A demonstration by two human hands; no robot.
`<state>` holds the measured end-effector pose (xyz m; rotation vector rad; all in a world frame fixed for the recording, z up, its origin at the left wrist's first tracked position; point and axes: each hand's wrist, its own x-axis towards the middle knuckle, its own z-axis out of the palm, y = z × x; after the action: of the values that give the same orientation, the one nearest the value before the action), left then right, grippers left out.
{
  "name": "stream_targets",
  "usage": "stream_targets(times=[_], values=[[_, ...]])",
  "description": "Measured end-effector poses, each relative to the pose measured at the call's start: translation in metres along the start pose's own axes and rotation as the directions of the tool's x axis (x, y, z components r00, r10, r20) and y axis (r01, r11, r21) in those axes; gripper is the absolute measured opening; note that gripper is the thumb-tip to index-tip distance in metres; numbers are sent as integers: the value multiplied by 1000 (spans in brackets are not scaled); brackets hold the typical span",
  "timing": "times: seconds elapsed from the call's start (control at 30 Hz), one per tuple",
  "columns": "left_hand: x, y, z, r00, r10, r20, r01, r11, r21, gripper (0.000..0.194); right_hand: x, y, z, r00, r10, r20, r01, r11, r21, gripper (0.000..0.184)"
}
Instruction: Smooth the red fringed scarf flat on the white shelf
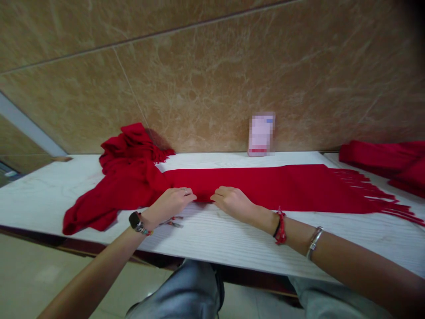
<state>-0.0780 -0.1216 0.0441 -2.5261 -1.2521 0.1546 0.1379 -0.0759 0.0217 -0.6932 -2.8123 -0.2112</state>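
A long red scarf (282,186) lies spread across the white table (212,235), its fringed end at the right and its other end bunched in a heap at the left. My left hand (172,201) and my right hand (230,200) sit side by side at the scarf's near edge in the middle. Both have curled fingers pinching the red cloth. A watch and a bead band are on my left wrist. Red cord and a metal bangle are on my right wrist.
More folded red scarves (392,161) lie at the far right. A small pink box (261,134) leans against the brown tiled wall (212,75) behind the table. My knees in grey trousers (186,297) are under the table's near edge.
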Motion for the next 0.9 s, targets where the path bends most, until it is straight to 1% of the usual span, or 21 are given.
stream_targets(times=[0.17, 0.23, 0.3, 0.47, 0.57, 0.63, 0.73, 0.8, 0.9], values=[[-7, -2, 12, 990, 132, -49, -126, 986, 108, 25, -2, 2, 3, 995, -97, -8, 96, 995, -26, 15], [-9, -3, 15, 982, 170, -80, -158, 976, 148, 28, -2, 1, 3, 991, -131, 2, 131, 990, -44, 15], [-10, -3, 16, 977, 184, -108, -164, 972, 171, 31, -2, 1, 4, 989, -146, -3, 146, 987, -64, 17], [-10, -2, 15, 987, 126, -96, -116, 988, 103, 28, -3, -1, 5, 984, -156, -82, 152, 987, -56, 19], [-11, -3, 12, 996, 74, -55, -73, 997, 27, 27, -3, -1, 5, 979, -191, -75, 189, 981, -29, 16], [-11, -5, 8, 999, 42, -15, -43, 997, -62, 32, -3, 0, 6, 977, -202, -67, 204, 979, 16, 16], [-12, -8, 3, 999, 15, 47, -6, 983, -182, 46, -4, 2, 9, 981, -179, -77, 186, 978, 96, 21], [-12, -11, 2, 996, 16, 90, 4, 974, -226, 52, -5, 4, 11, 985, -150, -86, 162, 975, 155, 25], [-10, -10, 2, 993, -7, 120, 35, 972, -233, 45, -7, 5, 14, 992, -97, -86, 116, 959, 258, 31]])
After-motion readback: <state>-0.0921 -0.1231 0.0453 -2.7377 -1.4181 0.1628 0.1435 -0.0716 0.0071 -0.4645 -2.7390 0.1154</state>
